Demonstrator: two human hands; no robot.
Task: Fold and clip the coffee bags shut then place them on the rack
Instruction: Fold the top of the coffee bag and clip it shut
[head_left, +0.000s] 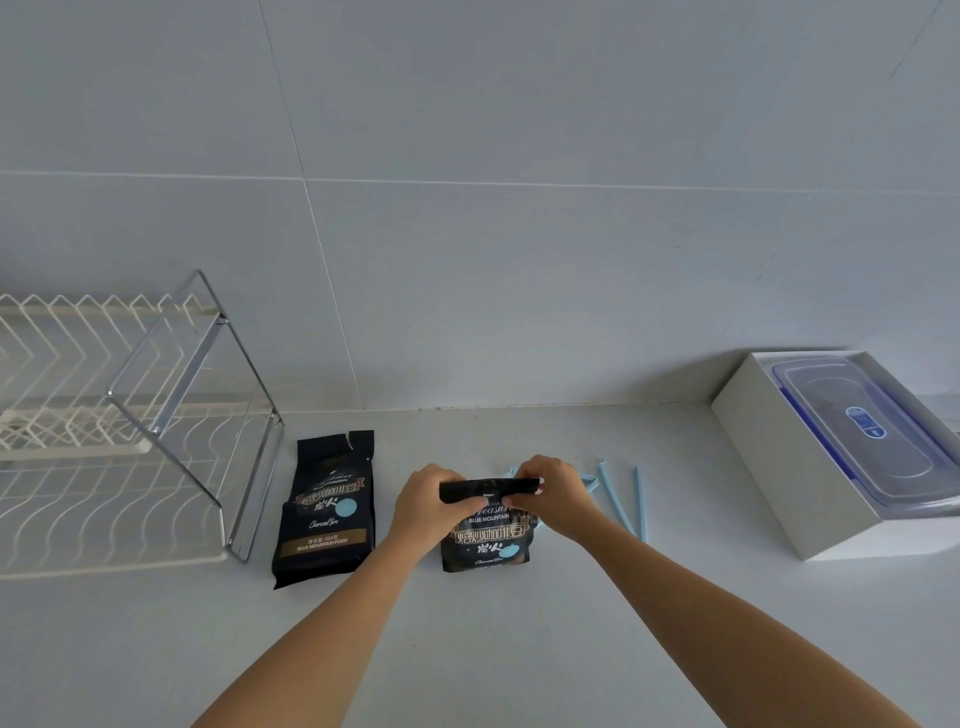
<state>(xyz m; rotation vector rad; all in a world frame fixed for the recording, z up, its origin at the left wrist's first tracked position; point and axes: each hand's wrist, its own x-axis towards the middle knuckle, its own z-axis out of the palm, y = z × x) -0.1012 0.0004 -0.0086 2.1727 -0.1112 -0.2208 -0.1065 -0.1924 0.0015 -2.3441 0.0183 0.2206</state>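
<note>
Left hand (428, 501) and right hand (553, 493) both pinching folded top of coffee bag (488, 540) on counter (519, 649), second bag (327, 512) beside rack (104, 415)

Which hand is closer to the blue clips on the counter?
Right. The right hand pinches the coffee bag top right beside the blue clips, nearly touching the closest one. The left hand grips the bag's other corner, farther from them.

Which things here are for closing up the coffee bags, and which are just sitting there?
For the job: held coffee bag, second coffee bag, blue clips, rack.

Just lying about: white box with a plastic container inside.
</note>
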